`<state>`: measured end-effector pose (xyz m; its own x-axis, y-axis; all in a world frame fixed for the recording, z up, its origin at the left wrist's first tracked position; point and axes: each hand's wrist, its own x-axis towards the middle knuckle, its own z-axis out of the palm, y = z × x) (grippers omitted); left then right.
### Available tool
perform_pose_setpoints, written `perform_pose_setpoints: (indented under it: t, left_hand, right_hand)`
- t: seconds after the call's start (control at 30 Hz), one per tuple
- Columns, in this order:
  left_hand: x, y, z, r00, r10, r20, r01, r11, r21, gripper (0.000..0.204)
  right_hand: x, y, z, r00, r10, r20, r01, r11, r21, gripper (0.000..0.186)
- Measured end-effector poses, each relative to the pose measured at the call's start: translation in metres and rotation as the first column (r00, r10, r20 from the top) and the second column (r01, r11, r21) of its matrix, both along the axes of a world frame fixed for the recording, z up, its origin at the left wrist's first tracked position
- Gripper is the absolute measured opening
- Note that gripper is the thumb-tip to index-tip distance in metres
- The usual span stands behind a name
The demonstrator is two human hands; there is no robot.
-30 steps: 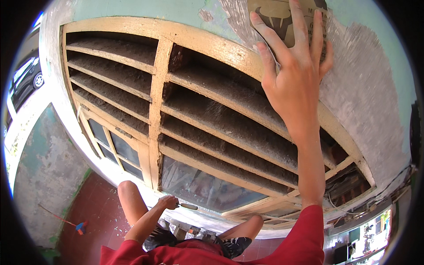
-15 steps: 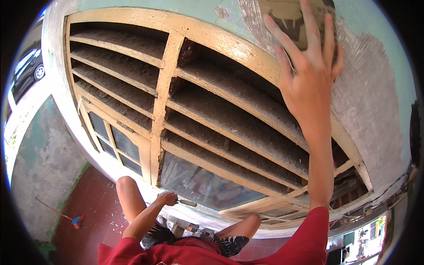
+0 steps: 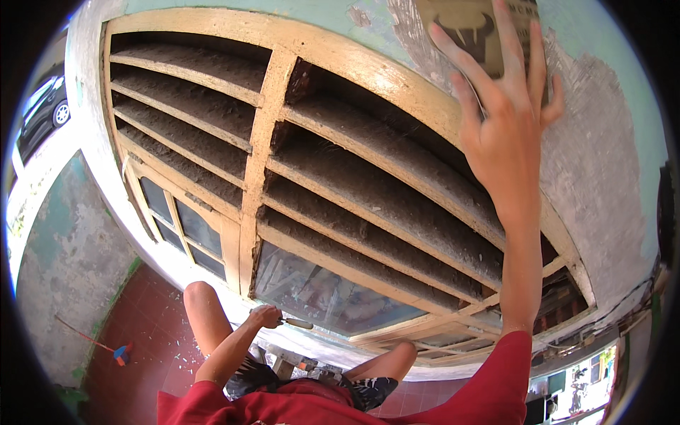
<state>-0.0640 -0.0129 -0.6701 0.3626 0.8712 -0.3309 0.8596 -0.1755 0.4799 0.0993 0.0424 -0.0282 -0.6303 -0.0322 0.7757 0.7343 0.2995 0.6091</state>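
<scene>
My right hand [image 3: 504,117] is stretched up to the wall above the window, with spread fingers pressing a brown sheet of sandpaper [image 3: 464,32] against it. A dark horned animal head is printed on the sheet's back. Around it the wall [image 3: 595,106] has bare grey patches where the green paint is gone. Low down by my knee, my left hand [image 3: 265,316] is closed round a small hand tool [image 3: 299,324] with a pale rounded handle pointing right. The tool's other end is hidden in my fist.
A cream wooden window frame [image 3: 265,127] with dusty louvre slats [image 3: 382,191] spans the middle, above glass panes [image 3: 326,290]. Flakes lie on the red tiled floor [image 3: 152,312], near a broom [image 3: 122,354] with a blue and red head. A dark car [image 3: 46,113] stands outside, far left.
My right hand and the sandpaper have shifted slightly right and down along the wall. The left hand with the hand tool has barely moved.
</scene>
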Motion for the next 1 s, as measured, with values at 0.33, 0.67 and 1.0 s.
perform_pose_setpoints:
  t: [0.33, 0.67, 1.0]
  left_hand:
    - [-0.001, -0.002, -0.009, 1.0, 0.02, 0.015, -0.021, 1.0, 0.02, 0.028]
    - [-0.002, -0.004, -0.005, 1.0, 0.007, -0.001, -0.007, 1.0, 0.006, 0.029]
    - [-0.001, 0.0, -0.015, 1.0, -0.004, 0.02, 0.004, 1.0, 0.012, 0.029]
  right_hand:
    - [0.046, -0.005, -0.016, 0.998, -0.061, 0.008, 0.061, 0.996, -0.057, 0.042]
    - [-0.024, -0.012, 0.01, 0.999, -0.046, -0.012, 0.043, 0.986, -0.161, 0.035]
    - [-0.017, 0.0, -0.014, 1.0, 0.008, -0.01, -0.008, 1.0, 0.009, 0.045]
